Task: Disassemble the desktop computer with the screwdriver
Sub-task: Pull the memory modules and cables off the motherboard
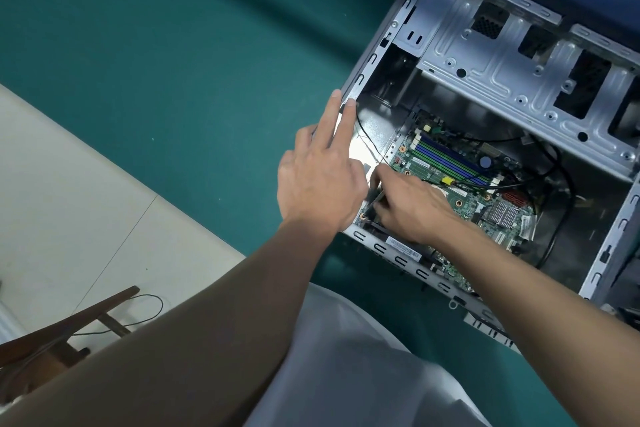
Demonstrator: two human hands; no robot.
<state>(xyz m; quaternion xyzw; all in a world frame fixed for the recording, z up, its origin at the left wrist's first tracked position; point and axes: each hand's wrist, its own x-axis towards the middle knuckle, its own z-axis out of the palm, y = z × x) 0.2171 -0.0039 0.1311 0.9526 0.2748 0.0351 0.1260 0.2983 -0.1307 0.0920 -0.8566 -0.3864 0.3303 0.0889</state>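
The open desktop case (498, 55) lies on its side on a green table, its grey metal frame and drive cage facing up. Inside sits the green motherboard (464, 204) with blue and green memory slots and black cables. My left hand (322, 177) lies flat with straight fingers on the case's left rim. My right hand (412, 208) is inside the case and grips a thin screwdriver (375, 201). Its shaft slants down-left to a screw hole at the motherboard's near-left corner (363, 217). The tool's handle is hidden in my hand.
The green tabletop (194, 73) stretches left of the case. A pale tiled floor (69, 211) lies beyond the table edge, with a dark wooden chair frame (69, 333) and a thin wire at the lower left. My white garment (363, 357) fills the bottom middle.
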